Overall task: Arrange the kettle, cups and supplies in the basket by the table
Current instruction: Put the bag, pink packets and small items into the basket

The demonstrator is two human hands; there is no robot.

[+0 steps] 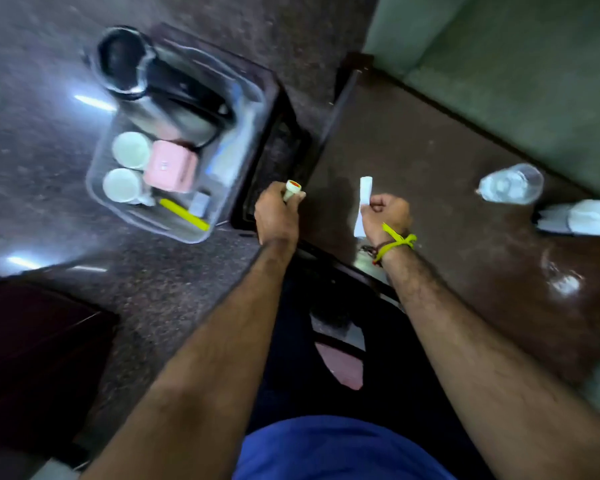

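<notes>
Head cam looking straight down, frame a bit blurred. Clear plastic basket (222, 216) sits on the speckled floor (42, 133), left of the dark wood table (447, 202) and just beside its edge. Inside the basket: steel kettle (160, 95) w/ black lid and handle at the far end, leaning toward the far-left corner; two white cups (131, 150) side by side along the left wall, nearer than the kettle; pink box (170, 167) just right of the cups, touching or almost touching them, can't tell which; yellow stick-shaped item (184, 214) lying diagonal at the near end, small grey packet (200, 204) right next to it. Left hand (277, 213) is curled tight round a small white tube w/ an orange-red cap (290, 189), cap end poking up past the fingers, hand hovering at the table's left edge, just right of the basket. Right hand (383, 216) is over the table, thumb and fingers pinched closed on a thin white sachet (362, 202) that stands up above and hangs below the grip; yellow thread band (397, 242) tied on that wrist. Far right on the table: clear glass (511, 183) lying on its side, and a white cloth or paper item (582, 218) near it at the frame edge, too blurred to name. Blue clothing (340, 448) at bottom centre.
</notes>
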